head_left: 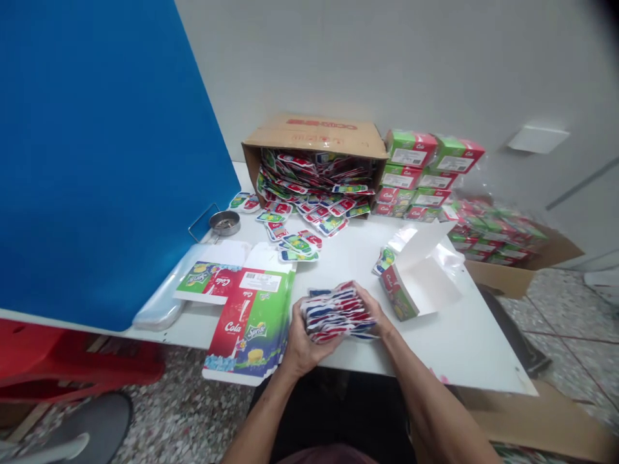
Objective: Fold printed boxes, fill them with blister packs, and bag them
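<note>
- Head camera, and there it was: a stack of die-cut printed card pieces (336, 314) was gathered between both hands, right over the near edge of the white table (449, 341).
- Left hand (309, 345) had the stack's 8 o'clock end, its fingers wrapped around the pieces.
- Right hand (374, 312) had the 2 o'clock end, and the two hands were pressed together on the stack, no spread between them and the card.
- Stack's long axis ran from about 8 to 2 o'clock, hand to hand, with the red, white and blue edges showing.
- Right hand was the nearer to the opened Cola and Sprite carton (411, 277), out at 2 o'clock.
- Left hand was the nearer to the flat carton blank (249, 316), lying at 9 o'clock.
- Up at 12 o'clock, a tipped cardboard box (314, 138) spilled more pieces onto the table, with stacked green-and-red cartons (411, 171) at its side.
</note>
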`<state>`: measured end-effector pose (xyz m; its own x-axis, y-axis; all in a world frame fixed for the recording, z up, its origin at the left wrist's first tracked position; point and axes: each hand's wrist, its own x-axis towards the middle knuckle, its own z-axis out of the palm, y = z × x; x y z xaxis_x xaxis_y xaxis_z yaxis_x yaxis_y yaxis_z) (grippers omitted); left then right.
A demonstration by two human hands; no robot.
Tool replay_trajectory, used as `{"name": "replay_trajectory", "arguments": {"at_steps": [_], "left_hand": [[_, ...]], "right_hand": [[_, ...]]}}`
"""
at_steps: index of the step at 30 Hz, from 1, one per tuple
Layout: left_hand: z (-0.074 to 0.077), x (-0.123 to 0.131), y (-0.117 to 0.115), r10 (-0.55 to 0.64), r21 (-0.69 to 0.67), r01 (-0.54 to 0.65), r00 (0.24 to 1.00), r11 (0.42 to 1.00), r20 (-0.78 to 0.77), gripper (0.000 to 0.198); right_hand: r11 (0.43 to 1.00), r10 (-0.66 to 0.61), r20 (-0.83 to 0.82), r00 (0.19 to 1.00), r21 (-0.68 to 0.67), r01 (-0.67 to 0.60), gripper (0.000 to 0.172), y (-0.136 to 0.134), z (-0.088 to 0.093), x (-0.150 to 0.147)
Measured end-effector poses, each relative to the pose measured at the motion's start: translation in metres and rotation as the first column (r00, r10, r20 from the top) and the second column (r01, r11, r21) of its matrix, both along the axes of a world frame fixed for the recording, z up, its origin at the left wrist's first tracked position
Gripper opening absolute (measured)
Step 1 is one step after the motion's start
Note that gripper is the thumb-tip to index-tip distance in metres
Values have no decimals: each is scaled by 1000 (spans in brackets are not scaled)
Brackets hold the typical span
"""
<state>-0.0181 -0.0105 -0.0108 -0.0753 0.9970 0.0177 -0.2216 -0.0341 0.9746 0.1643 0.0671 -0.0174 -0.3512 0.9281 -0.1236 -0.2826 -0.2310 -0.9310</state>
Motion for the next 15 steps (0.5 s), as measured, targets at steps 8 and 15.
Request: {"name": "replay_trajectory", "arguments": {"at_steps": [8, 15], "left_hand": [[36, 17, -1, 79, -71, -91, 986, 993, -148, 59], [132, 125, 23, -268, -45, 272, 960, 961, 76, 70]], "right_hand": [[987, 49, -8, 999, 153, -48, 106, -75, 54, 22], [967, -253, 252, 934, 109, 232, 53, -69, 151, 149]]}}
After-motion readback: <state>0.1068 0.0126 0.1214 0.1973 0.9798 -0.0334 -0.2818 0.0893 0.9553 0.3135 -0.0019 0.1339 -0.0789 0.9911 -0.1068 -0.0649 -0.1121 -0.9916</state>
